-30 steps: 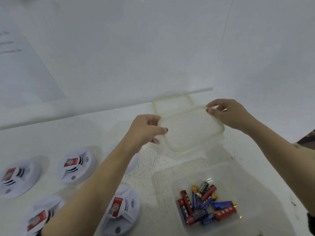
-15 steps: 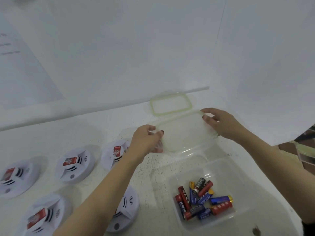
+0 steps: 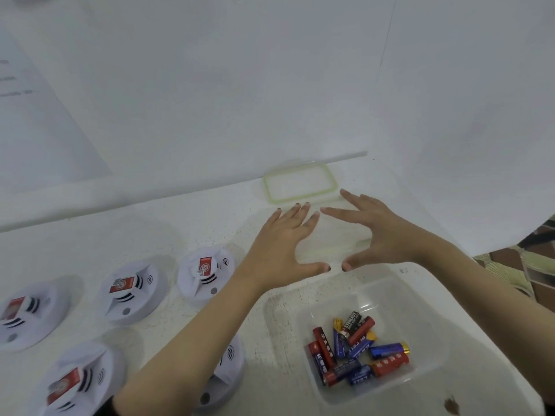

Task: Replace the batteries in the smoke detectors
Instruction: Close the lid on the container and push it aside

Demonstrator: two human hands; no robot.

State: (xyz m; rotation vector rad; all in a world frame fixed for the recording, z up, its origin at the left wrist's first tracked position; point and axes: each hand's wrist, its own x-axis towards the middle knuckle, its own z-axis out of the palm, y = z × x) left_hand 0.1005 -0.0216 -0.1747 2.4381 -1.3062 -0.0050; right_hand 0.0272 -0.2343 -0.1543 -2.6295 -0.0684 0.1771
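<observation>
Hands: left hand [image 3: 285,244] and right hand [image 3: 387,235] are both spread flat with fingers straight and thumbs nearly meeting. Neither grips anything.
Under the hands: a clear lid [image 3: 329,235] lies on the table [image 3: 180,223] just behind the tub. The palms seem to rest on it, but contact is not certain.
Tub: the clear tub [image 3: 420,295] is uncovered and nearest the camera.
Batteries: the batteries [image 3: 357,352] sit in a loose heap on the tub floor, red, blue and black mixed, lying crosswise.
Smoke detectors: five are in view, all left of the tub, at [image 3: 204,273], [image 3: 129,291], [image 3: 21,313], [image 3: 75,379] and [image 3: 225,373]. The last is partly hidden by the left forearm.
Second lid: a green-rimmed lid [image 3: 300,183] lies farther behind the tub, at the foot of the wall.
Step, as judged: parking the clear lid out of the way, so battery work has not started.
Doing it well: lay the lid fully flat, then lift both hands straight up so it does not skate toward the tub or the near detector.
Next, as judged: take one detector at a time and pick a single battery from the heap.
</observation>
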